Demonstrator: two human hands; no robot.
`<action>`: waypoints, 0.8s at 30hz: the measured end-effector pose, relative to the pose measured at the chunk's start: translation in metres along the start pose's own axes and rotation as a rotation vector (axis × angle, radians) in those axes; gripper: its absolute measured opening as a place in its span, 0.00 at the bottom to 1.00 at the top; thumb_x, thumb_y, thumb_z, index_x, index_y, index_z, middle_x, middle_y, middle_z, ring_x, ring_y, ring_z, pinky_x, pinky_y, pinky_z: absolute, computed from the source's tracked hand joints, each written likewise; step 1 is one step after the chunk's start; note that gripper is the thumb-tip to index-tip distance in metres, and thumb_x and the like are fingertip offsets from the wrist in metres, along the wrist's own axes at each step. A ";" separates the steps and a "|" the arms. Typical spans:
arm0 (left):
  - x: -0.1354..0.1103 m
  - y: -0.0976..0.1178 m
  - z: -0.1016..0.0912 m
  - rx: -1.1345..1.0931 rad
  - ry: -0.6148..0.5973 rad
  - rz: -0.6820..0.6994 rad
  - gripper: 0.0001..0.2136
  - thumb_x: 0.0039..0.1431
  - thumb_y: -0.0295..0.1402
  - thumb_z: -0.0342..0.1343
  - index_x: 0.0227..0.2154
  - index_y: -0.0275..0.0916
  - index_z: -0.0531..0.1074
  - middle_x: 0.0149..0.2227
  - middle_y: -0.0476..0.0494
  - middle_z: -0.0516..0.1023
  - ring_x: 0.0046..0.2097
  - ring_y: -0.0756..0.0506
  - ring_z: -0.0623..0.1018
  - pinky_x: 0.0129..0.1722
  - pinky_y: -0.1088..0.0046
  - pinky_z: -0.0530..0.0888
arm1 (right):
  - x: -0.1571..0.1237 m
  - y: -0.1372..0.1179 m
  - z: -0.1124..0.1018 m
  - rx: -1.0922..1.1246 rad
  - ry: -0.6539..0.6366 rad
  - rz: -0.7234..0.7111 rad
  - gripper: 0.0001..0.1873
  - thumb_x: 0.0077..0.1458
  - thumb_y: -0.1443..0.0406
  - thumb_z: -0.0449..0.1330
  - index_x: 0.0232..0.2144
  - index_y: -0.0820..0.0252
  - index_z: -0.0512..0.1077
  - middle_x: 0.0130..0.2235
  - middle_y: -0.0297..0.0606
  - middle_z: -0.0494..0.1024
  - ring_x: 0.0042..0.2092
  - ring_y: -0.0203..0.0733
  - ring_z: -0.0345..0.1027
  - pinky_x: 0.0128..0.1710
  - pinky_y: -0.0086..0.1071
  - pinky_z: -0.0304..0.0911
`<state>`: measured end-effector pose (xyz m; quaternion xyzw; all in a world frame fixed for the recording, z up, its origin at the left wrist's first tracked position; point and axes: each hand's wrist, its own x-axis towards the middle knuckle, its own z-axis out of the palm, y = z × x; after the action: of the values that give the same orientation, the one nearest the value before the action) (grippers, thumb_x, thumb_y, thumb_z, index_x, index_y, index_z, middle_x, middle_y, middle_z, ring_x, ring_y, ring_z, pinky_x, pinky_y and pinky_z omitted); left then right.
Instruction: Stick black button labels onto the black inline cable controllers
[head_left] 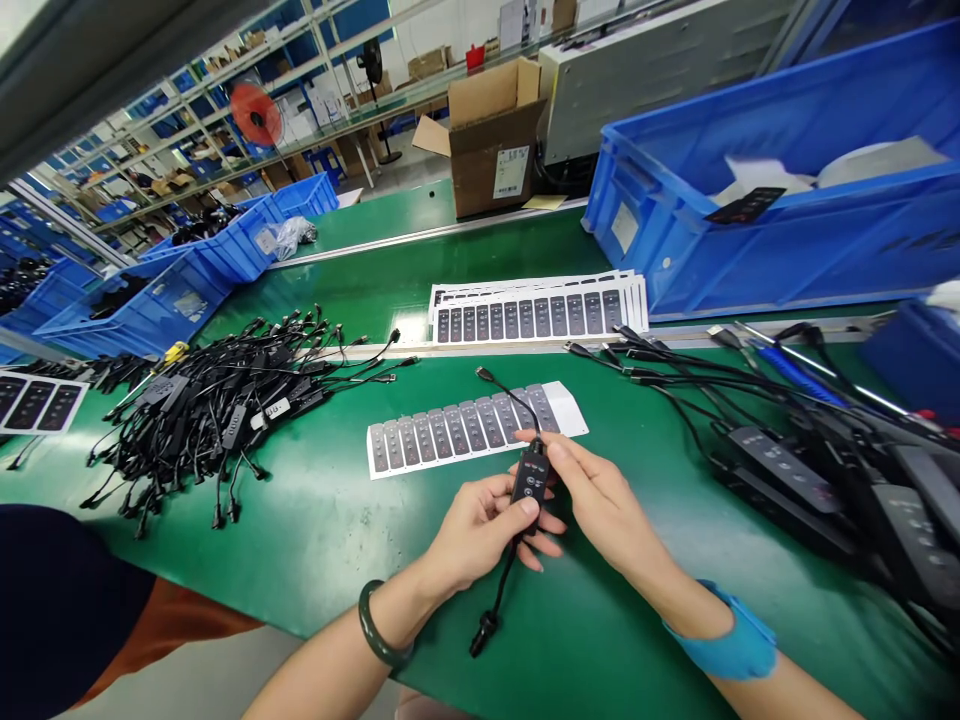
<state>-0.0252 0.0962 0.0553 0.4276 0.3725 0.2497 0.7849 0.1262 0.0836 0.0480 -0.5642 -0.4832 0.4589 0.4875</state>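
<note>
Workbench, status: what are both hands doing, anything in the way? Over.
Left grip holding black box. Right grip at its far end. Label sheet beyond, not visibly blocking.

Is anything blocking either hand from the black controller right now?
Nothing visible is. The left hand already holds the black controller, thumb on its face, and the fingers of the right hand are at its far end. The nearest label sheet lies beyond it, not between.
</note>
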 end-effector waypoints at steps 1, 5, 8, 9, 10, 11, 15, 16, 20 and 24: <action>0.000 0.000 0.000 0.001 0.015 0.010 0.25 0.52 0.50 0.62 0.40 0.31 0.71 0.32 0.36 0.80 0.28 0.47 0.80 0.22 0.78 0.74 | -0.001 0.000 0.001 -0.001 -0.016 -0.018 0.22 0.62 0.53 0.50 0.48 0.61 0.73 0.32 0.38 0.79 0.35 0.42 0.73 0.37 0.34 0.68; 0.002 -0.002 -0.001 0.014 0.030 0.065 0.22 0.54 0.50 0.60 0.36 0.32 0.71 0.27 0.42 0.77 0.26 0.49 0.78 0.22 0.79 0.74 | -0.003 0.004 0.005 -0.083 -0.019 -0.090 0.27 0.55 0.58 0.58 0.55 0.63 0.69 0.35 0.39 0.79 0.33 0.42 0.73 0.34 0.33 0.69; 0.006 -0.006 -0.004 0.020 0.021 0.088 0.23 0.53 0.51 0.60 0.36 0.32 0.72 0.26 0.44 0.76 0.25 0.49 0.77 0.21 0.78 0.73 | -0.003 0.008 0.007 -0.115 0.004 -0.089 0.25 0.55 0.59 0.57 0.54 0.63 0.69 0.34 0.39 0.79 0.29 0.41 0.71 0.30 0.32 0.68; 0.007 -0.007 -0.005 0.028 0.020 0.090 0.23 0.53 0.51 0.60 0.38 0.32 0.72 0.26 0.43 0.76 0.26 0.49 0.77 0.23 0.78 0.73 | -0.003 0.009 0.008 -0.117 0.011 -0.091 0.25 0.55 0.59 0.57 0.53 0.63 0.69 0.34 0.39 0.79 0.30 0.41 0.72 0.31 0.33 0.68; 0.007 -0.007 -0.006 0.047 0.019 0.089 0.24 0.54 0.51 0.59 0.40 0.32 0.72 0.27 0.43 0.77 0.26 0.48 0.78 0.25 0.76 0.74 | -0.003 0.009 0.009 -0.116 0.022 -0.097 0.24 0.55 0.59 0.57 0.53 0.62 0.69 0.35 0.40 0.80 0.31 0.42 0.72 0.33 0.34 0.69; 0.007 -0.005 -0.007 0.091 0.021 0.093 0.24 0.55 0.51 0.58 0.42 0.32 0.72 0.28 0.42 0.77 0.27 0.48 0.78 0.27 0.75 0.75 | -0.002 0.008 0.010 -0.101 0.033 -0.108 0.24 0.55 0.59 0.57 0.52 0.62 0.70 0.35 0.40 0.80 0.33 0.43 0.73 0.35 0.35 0.69; 0.000 0.010 -0.013 0.688 0.095 0.240 0.22 0.63 0.49 0.48 0.43 0.35 0.75 0.37 0.39 0.80 0.38 0.41 0.79 0.41 0.64 0.76 | 0.007 0.001 0.010 -0.009 0.052 -0.165 0.22 0.56 0.59 0.55 0.53 0.59 0.70 0.37 0.40 0.81 0.40 0.45 0.75 0.42 0.39 0.70; -0.003 0.013 -0.015 0.904 0.157 0.304 0.20 0.64 0.47 0.48 0.45 0.37 0.75 0.42 0.38 0.80 0.43 0.39 0.78 0.46 0.60 0.74 | 0.013 -0.002 0.007 -0.009 0.065 -0.178 0.22 0.57 0.58 0.54 0.53 0.59 0.69 0.37 0.40 0.81 0.39 0.45 0.75 0.42 0.38 0.70; -0.009 0.011 -0.026 1.577 0.354 0.334 0.26 0.60 0.42 0.55 0.60 0.39 0.64 0.62 0.30 0.64 0.62 0.26 0.63 0.58 0.40 0.59 | 0.036 -0.025 -0.027 -0.097 0.182 -0.217 0.23 0.60 0.56 0.49 0.54 0.59 0.66 0.33 0.38 0.79 0.34 0.41 0.75 0.34 0.35 0.71; -0.007 0.001 -0.038 1.803 0.291 0.280 0.30 0.62 0.46 0.51 0.65 0.43 0.56 0.68 0.30 0.51 0.67 0.24 0.52 0.58 0.35 0.57 | 0.040 -0.051 -0.098 -0.236 0.337 -0.312 0.25 0.54 0.53 0.57 0.51 0.59 0.67 0.37 0.40 0.78 0.35 0.44 0.73 0.33 0.38 0.70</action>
<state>-0.0603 0.1103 0.0454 0.8825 0.4659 0.0091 0.0632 0.2222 0.1159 0.1066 -0.6042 -0.5266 0.2180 0.5568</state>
